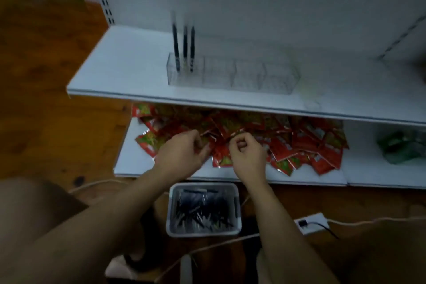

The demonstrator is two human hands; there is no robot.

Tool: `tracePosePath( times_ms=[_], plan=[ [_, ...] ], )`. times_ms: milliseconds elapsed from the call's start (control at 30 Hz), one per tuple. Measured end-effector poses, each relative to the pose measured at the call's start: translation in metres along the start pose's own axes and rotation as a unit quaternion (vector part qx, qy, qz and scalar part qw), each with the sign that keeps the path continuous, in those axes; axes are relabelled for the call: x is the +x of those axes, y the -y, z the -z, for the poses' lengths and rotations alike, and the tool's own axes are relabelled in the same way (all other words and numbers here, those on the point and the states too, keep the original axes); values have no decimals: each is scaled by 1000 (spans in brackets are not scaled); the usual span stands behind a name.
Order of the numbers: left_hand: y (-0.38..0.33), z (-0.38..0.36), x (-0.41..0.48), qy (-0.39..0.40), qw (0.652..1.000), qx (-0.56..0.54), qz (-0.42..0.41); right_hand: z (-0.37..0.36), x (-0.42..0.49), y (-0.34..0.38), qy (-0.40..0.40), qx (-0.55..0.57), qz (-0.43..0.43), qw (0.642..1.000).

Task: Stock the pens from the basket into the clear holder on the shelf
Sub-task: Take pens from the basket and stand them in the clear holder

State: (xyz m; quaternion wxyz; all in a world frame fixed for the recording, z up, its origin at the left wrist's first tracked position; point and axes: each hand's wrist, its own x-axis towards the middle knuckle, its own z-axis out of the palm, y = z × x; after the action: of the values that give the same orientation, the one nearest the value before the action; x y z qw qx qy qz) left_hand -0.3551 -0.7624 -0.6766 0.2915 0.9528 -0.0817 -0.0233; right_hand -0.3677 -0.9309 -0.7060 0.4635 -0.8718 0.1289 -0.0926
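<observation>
The clear holder (232,74) stands on the upper white shelf (119,71), with three dark pens (184,46) upright in its leftmost compartment; the other compartments hold nothing. A grey basket (204,210) full of dark pens sits on the floor below my arms. My left hand (182,150) and right hand (246,154) hover side by side above the basket, in front of the lower shelf. The fingers of both are loosely curled and I see no pen in either. The picture is blurred.
A heap of red snack packets (299,143) covers the lower shelf (133,161) right behind my hands. A green bundle (401,147) lies at its right end. A white power strip (311,222) and cords run across the wooden floor (46,99).
</observation>
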Motion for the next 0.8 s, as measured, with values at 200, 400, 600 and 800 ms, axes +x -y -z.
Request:
tracePosePath(
  times_ms=[200, 400, 600, 800],
  plan=[
    [55, -75, -33, 203, 970, 120, 58, -35, -40, -92, 291, -168, -123, 934],
    [79, -131, -54, 294, 942, 122, 107, -53, -83, -148, 454, -301, -173, 821],
    [88, -148, -39, 297, 939, 51, 165, -74, -74, -161, 513, -437, -129, 728],
    [93, -154, -40, 342, 922, 14, 182, -80, -66, -171, 515, -470, -126, 706]
  ],
)
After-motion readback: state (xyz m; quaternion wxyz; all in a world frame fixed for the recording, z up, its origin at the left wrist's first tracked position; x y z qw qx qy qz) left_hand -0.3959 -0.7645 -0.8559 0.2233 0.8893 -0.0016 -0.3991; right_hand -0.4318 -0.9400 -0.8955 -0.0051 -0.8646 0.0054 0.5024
